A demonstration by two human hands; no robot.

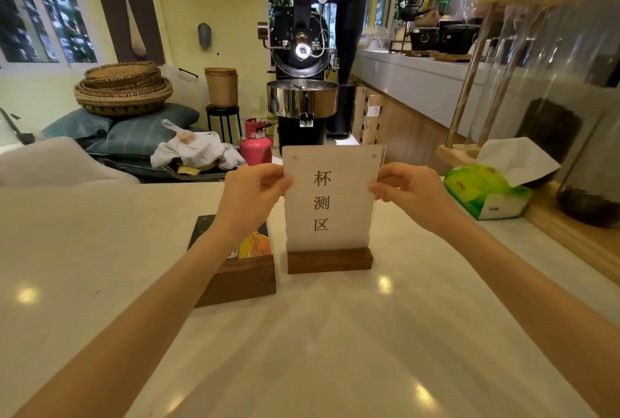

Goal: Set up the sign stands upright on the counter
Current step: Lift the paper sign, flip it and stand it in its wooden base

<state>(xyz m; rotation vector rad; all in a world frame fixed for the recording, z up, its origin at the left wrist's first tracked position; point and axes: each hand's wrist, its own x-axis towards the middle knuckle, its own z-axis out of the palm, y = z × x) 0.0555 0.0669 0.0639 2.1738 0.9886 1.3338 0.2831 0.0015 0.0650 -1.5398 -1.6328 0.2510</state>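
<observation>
1. Right now the left hand point(250, 196) is pinched shut on the left edge of the clear panel, thumb in front and fingers behind, and the right hand point(407, 194) is closed the same way on the right edge, both high up on the sheet.
2. Between them stands the white sign stand point(330, 202): a clear acrylic panel with a rough-edged cream paper inside, three dark characters running down it, seated in a dark wooden base point(329, 260) that rests flat on the counter point(335, 350). It looks upright, facing the person.
3. To finish this well, I would say keep the grip light and even on both sides, press the panel straight down so it seats fully in the slot, check that it does not lean, then let go with both hands together so the base does not skid on the smooth top.
4. Just beside it on the left sits a second sign stand point(241, 270), its walnut-coloured block nearer the person and its dark, colourful card tilted well back, partly hidden by the left forearm. It probably still needs setting straight.
5. Further out, the counter is pale, glossy stone showing ceiling-light reflections; a soft green tissue pack point(483, 191) lies to the right, well apart.
</observation>
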